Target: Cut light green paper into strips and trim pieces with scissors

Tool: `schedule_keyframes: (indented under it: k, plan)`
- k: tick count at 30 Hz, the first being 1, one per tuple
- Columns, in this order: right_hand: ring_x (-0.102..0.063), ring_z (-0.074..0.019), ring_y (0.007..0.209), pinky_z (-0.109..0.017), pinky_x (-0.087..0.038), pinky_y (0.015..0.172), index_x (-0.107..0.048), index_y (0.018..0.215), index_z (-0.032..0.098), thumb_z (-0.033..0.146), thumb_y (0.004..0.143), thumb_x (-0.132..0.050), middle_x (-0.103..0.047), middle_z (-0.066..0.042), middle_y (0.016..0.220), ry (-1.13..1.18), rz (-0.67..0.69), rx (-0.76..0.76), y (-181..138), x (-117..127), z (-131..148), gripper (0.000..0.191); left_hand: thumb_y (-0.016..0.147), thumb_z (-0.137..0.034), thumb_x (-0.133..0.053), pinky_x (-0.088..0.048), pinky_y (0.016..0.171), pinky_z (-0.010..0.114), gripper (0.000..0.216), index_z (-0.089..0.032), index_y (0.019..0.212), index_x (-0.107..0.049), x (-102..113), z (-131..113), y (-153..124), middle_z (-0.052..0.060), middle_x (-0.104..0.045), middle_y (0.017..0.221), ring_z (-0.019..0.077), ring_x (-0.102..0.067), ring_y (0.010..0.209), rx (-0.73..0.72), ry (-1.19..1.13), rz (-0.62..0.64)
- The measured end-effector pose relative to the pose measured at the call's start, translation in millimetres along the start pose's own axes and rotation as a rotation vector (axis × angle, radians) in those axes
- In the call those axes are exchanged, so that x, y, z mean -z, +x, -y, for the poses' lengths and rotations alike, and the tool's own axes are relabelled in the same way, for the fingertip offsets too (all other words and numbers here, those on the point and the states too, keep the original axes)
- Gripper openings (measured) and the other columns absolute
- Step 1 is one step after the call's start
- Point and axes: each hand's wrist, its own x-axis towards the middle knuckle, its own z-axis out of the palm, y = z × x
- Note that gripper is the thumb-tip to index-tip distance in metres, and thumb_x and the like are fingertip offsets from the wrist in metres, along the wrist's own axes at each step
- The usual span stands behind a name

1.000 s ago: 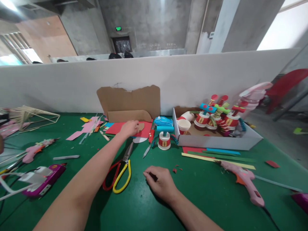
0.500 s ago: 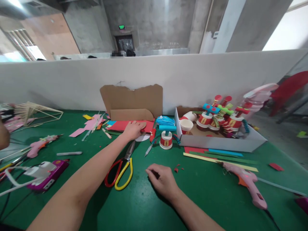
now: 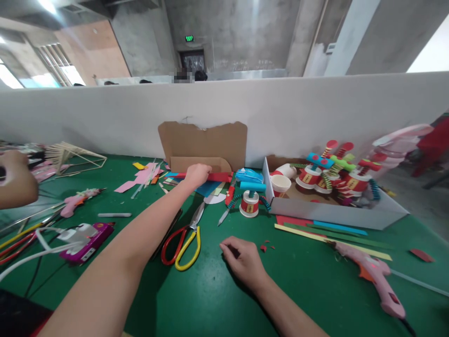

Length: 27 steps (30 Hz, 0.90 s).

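My left hand (image 3: 198, 175) reaches to the back of the green table, its fingers closed on red paper (image 3: 222, 177) that is tilted up in front of the cardboard. Blue paper (image 3: 207, 188) and a white paper disc (image 3: 214, 199) lie under and beside it. My right hand (image 3: 243, 260) rests on the table with fingers curled and nothing visible in them. Between my arms lie scissors (image 3: 189, 236) with one red and one yellow handle. A paper-cup figure (image 3: 249, 204) with a blue roll on top and spring-like paper arms stands right of the disc.
An open box (image 3: 333, 213) holds several cup figures. Paper strips (image 3: 333, 239) and a pink glue gun (image 3: 372, 271) lie at right. Another glue gun (image 3: 79, 201), a purple power strip (image 3: 87, 243) and pink paper scraps (image 3: 142, 177) are left. Another person's hand (image 3: 16, 180) is far left.
My left hand has gone from lying on the red paper to gripping and raising it, uncovering blue paper beneath. My right hand stays put. The view has turned slightly left.
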Motion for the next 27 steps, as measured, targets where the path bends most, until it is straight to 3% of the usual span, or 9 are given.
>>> schedule_keyframes:
  k: [6,10,15,20,24,27]
  plan:
    - [-0.054,-0.0117,0.054,-0.021,-0.039,0.055,-0.066,0.074,0.019,0.028,0.09,-0.049,-0.063,-0.001,0.06,0.012,0.007,-0.008,0.0,-0.7,-1.6,0.025,0.082,-0.018,-0.043,-0.046,0.078,0.03,0.028,-0.024,0.095,-0.067,3.6,9.2,11.4,0.006,-0.073,0.093,0.0228,-0.065,0.095,0.093,-0.06,-0.035]
    - [-0.053,-0.0115,0.054,-0.021,-0.039,0.055,-0.066,0.074,0.019,0.028,0.089,-0.049,-0.063,0.0,0.06,0.022,0.005,-0.017,-0.2,-1.2,-2.1,0.024,0.083,-0.018,-0.042,-0.048,0.077,0.027,0.032,-0.021,0.107,-0.062,-0.4,14.6,11.3,0.004,-0.073,0.088,0.0185,-0.067,0.089,0.052,-0.134,0.019]
    - [-0.056,-0.0119,0.056,-0.021,-0.039,0.057,-0.066,0.076,0.02,0.027,0.089,-0.05,-0.065,0.0,0.064,0.008,0.051,-0.016,0.2,-2.1,-2.1,0.022,0.08,-0.022,-0.05,-0.047,0.089,0.027,0.066,-0.023,0.143,-0.032,-11.5,19.5,-7.4,0.006,-0.064,0.124,0.0184,-0.063,0.108,-0.139,-0.191,0.113]
    - [-0.057,-0.0123,0.058,-0.021,-0.039,0.057,-0.067,0.077,0.02,0.026,0.089,-0.051,-0.067,-0.001,0.066,-0.012,0.086,-0.025,0.1,-2.3,-2.5,0.021,0.066,-0.015,-0.059,-0.043,0.095,0.034,0.097,-0.035,0.15,-0.014,-21.9,27.4,-31.1,0.007,-0.047,0.144,0.0258,-0.057,0.119,-0.255,-0.125,0.243]
    - [-0.057,-0.0124,0.058,-0.022,-0.039,0.057,-0.066,0.076,0.021,0.026,0.089,-0.051,-0.066,0.0,0.065,-0.005,0.088,-0.033,0.1,-2.3,-3.2,0.021,0.066,-0.014,-0.059,-0.039,0.099,0.043,0.098,-0.034,0.151,-0.015,-27.7,27.3,-35.7,0.01,-0.052,0.139,0.0299,-0.053,0.122,-0.235,-0.045,0.266]
    - [-0.055,-0.0121,0.056,-0.022,-0.038,0.056,-0.066,0.075,0.02,0.026,0.088,-0.051,-0.065,0.0,0.063,0.003,0.085,-0.034,0.2,-2.1,-3.9,0.021,0.073,-0.018,-0.057,-0.039,0.097,0.04,0.084,-0.033,0.149,-0.023,-29.2,24.1,-32.2,0.01,-0.061,0.129,0.0283,-0.056,0.117,-0.189,-0.018,0.217]
